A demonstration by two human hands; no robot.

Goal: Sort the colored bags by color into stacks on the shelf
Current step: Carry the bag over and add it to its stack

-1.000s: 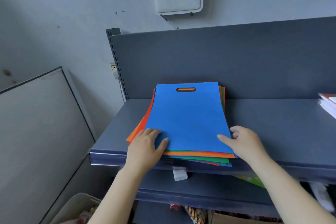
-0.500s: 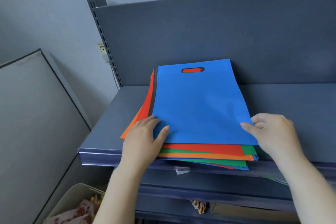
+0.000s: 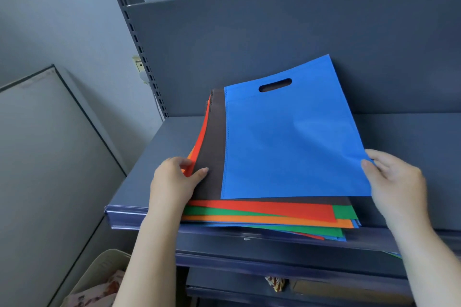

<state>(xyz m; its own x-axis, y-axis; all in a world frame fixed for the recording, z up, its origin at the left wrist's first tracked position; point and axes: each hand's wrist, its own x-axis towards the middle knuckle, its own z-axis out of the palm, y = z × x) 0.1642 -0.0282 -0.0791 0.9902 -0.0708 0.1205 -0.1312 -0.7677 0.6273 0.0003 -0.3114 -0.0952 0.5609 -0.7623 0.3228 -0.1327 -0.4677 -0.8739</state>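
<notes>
Since half a second ago the blue bag (image 3: 291, 137) has slid to the right off the pile (image 3: 269, 214) and its far edge has lifted, so that it now tilts up toward the back panel (image 3: 299, 40) and uncovers a dark brown bag (image 3: 215, 147) beneath it. The right hand (image 3: 396, 182) pinches the blue bag's near right edge, thumb on top and fingers curled behind it. The left hand (image 3: 174, 182) grips the left side of the pile near the front edge of the shelf (image 3: 154, 157), thumb pressed on the brown bag and fingers tucked round the red and orange layers below. By the look of it, the first bag is being peeled away and sorting has only begun; red, green, orange and more blue bags lie mixed under the brown one. The pile sits at the front left of the shelf, its near edges overhanging the front lip a little, so a careless tug could drag lower bags off. To the right the shelf surface lies bare and wide up to the back panel, good room for a blue stack. To the left, only a narrow strip remains before the shelf's left edge and the slotted upright (image 3: 147, 67).
</notes>
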